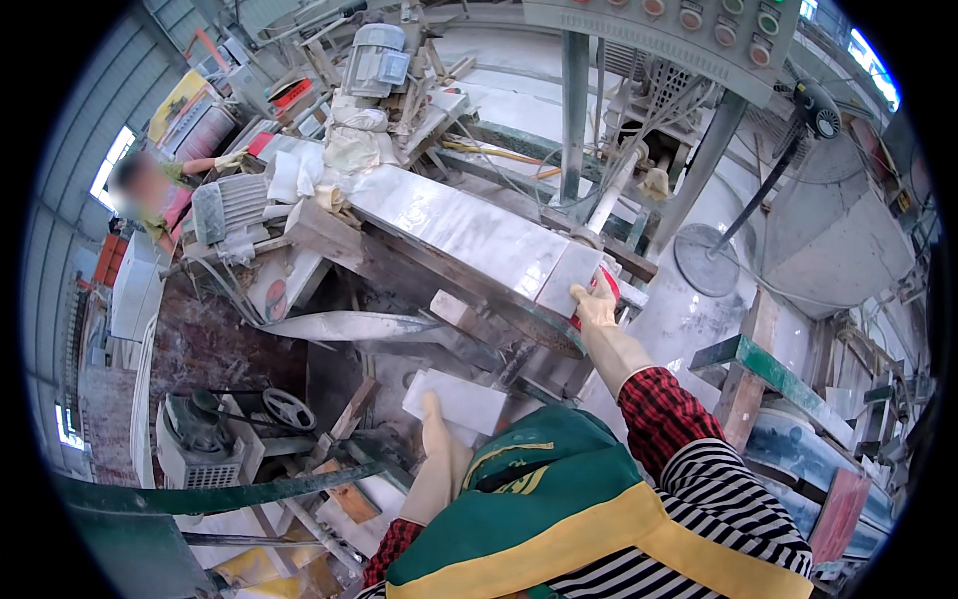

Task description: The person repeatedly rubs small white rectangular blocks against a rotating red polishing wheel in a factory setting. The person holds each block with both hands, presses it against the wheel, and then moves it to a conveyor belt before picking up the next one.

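Note:
My left hand (436,454), in a cream glove, grips a white rectangular stone tile (461,397) low in front of me, its thumb across the face. My right hand (598,307), gloved alike, is curled at the near end of a raised conveyor (429,272). Its thumb lies by the edge of the last white tile (567,279) in a row of wet, shiny tiles (459,225). Something red and white (608,287) shows beside those fingers; its kind and the grip on it are partly hidden.
A button panel (699,30) hangs above. At the right stands a black fan (818,108) on a round base. Beyond the conveyor's far end a person (165,200) reaches with a gloved hand. A motor with a handwheel (287,409) and a green rail (239,491) lie left.

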Tool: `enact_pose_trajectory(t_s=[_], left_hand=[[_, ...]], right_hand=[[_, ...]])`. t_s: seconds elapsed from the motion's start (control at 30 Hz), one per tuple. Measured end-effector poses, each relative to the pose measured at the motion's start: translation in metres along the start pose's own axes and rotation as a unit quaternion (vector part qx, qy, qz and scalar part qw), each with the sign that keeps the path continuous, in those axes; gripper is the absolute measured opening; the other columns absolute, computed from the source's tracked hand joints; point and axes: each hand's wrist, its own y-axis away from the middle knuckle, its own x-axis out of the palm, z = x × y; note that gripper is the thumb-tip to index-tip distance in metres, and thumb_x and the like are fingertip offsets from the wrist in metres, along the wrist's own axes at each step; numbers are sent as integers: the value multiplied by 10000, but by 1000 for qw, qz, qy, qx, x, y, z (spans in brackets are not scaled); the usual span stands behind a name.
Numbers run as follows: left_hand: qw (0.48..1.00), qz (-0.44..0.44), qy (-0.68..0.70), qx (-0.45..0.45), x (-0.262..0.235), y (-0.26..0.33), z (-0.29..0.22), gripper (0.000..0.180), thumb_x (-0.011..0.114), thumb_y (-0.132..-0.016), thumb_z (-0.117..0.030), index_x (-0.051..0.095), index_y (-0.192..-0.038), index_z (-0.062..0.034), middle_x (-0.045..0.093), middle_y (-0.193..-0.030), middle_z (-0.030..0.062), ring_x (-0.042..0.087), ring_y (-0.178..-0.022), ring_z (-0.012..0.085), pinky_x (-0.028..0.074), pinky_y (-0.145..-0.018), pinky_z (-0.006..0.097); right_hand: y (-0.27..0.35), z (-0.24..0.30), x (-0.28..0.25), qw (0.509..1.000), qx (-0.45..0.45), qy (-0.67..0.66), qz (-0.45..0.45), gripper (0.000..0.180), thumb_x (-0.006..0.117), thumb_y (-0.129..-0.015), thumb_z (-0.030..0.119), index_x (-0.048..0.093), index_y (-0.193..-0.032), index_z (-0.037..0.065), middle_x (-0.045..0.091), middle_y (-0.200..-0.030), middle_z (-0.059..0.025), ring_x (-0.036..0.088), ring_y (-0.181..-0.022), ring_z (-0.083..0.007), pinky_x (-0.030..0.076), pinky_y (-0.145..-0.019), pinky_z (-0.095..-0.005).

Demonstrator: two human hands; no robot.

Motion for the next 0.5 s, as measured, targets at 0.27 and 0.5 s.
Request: enact_pose_trajectory(t_s=[0.27,0.5], left_hand=[[1000,12,-2,-9,5,0,-1,606,552,-978,-552,533,-1383,-102,599,-1385,107,572,-1246,333,420,-1089,512],[999,13,-14,26,11,14,-2,626,544,-979,-559,517,-1401,-97,585,-1397,121,573,-1240,343,421,-1086,523]], right_hand=[[-29,-36,-55,830,-138,537,62,823,662,-891,393,314,-1558,59,591,-1337,-271,611,-1233,-354,481,-1022,-431],[23,60,16,891,191,405,72,1008,698,-887,339,38,-1619,131,657,-1107,-198,694,-880,-321,566,-721,-434]])
